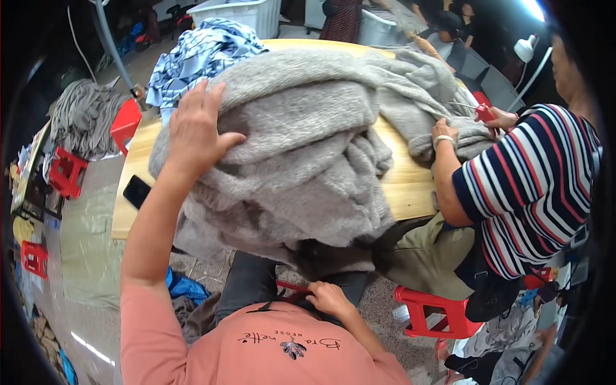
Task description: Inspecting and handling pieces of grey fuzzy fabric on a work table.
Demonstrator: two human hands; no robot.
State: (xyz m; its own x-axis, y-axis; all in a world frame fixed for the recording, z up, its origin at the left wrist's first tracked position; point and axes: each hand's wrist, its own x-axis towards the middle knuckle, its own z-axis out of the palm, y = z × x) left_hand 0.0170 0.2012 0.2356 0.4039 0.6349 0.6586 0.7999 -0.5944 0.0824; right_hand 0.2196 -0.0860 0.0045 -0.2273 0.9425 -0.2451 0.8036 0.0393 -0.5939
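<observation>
My left hand (197, 125) lies on a big heap of grey knit fabric (301, 128), fingers stretched and thumb spread. The fabric is piled in thick folds on a light wooden table (410, 192) and hangs over its near edge towards my lap. Down at my lap, the fingers of my right hand (328, 299) curl at the end of a red thing (292, 288), mostly hidden between my thighs; its kind is not clear. Beyond my left hand sits a bundle of blue and white patterned cloth (199, 54).
At the right, a person in a striped shirt (526, 186) handles more grey fabric (417, 83) with a red-handled tool (486, 114). A black phone (136, 191) lies by the table's left edge. Red stools (443, 314) stand around; a white bin (247, 16) is behind.
</observation>
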